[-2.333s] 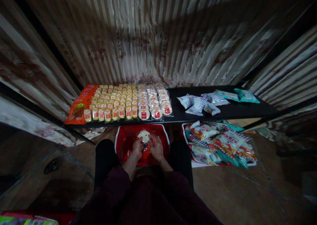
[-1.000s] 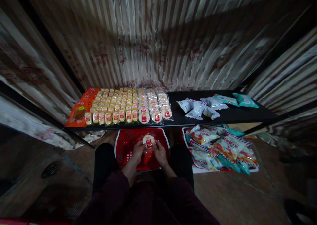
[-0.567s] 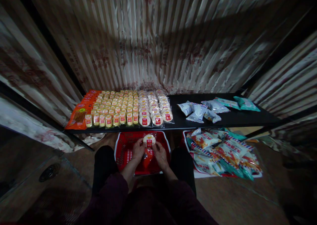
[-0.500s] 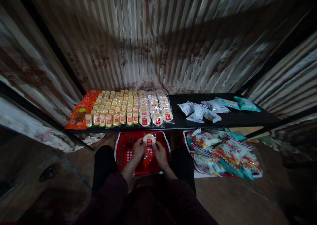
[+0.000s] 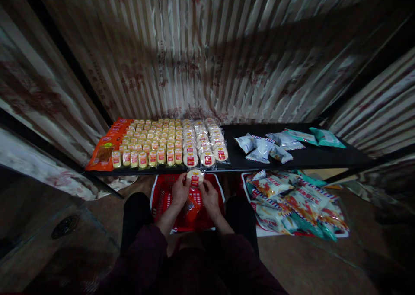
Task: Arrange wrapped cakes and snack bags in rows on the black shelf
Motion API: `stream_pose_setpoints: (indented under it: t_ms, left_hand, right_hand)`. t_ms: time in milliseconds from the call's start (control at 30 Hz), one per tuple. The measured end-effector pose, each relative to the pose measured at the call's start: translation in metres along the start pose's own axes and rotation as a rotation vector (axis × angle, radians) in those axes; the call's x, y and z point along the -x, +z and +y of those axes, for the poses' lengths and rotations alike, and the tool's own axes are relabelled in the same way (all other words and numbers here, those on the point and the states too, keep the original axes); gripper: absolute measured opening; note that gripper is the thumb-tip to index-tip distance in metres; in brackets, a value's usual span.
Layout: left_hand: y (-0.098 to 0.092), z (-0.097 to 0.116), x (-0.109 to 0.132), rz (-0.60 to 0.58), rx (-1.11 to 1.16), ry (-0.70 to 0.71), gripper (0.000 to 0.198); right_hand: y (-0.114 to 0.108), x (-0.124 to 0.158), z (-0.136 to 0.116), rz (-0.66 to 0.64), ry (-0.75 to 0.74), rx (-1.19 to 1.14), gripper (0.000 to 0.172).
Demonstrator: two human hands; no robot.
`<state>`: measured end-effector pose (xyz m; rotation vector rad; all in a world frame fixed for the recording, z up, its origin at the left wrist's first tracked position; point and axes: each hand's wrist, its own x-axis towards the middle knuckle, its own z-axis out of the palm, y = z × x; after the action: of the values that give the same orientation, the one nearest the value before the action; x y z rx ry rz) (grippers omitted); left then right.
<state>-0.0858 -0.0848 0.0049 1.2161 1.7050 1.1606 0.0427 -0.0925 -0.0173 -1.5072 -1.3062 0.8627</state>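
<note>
Between my two hands is a round, pale packaged cake (image 5: 195, 177) in clear wrap with a red label. My left hand (image 5: 180, 192) pinches its left side and my right hand (image 5: 209, 196) pinches its right side. The cake is above the red basket (image 5: 156, 200), close to the shelf's front edge. Inside the basket lies an orange packet (image 5: 192, 206), partly hidden by my hands. Just beyond, rows of similar round packaged cakes (image 5: 207, 158) stand on the black shelf (image 5: 240, 161).
Left of the round cakes are rows of small yellow wrapped cakes (image 5: 152, 158) and orange packets (image 5: 103, 155). Silver snack bags (image 5: 260, 149) and teal bags (image 5: 327, 138) lie to the right. A second basket (image 5: 344, 233) heaped with snack bags stands below. Striped curtains (image 5: 194, 48) hang behind.
Both hands have moved the round cake slightly forward and up, toward the shelf's front edge. The view has shifted a little.
</note>
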Motion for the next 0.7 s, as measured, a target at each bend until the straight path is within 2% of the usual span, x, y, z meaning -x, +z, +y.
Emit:
stream_pose_setpoints:
  t_ms: [267, 467, 700]
  left_hand:
    - [-0.003, 0.005, -0.004, 0.029, 0.037, -0.002, 0.024]
    - [-0.004, 0.009, -0.010, 0.078, 0.062, -0.015, 0.041]
    - [-0.005, 0.022, -0.021, 0.090, 0.032, 0.044, 0.036]
  right_hand:
    - [0.004, -0.006, -0.009, 0.011, -0.021, 0.014, 0.044]
    - [0.006, -0.013, -0.013, 0.011, -0.043, 0.013, 0.042]
    - [0.009, -0.026, -0.023, 0.010, -0.050, 0.054, 0.044]
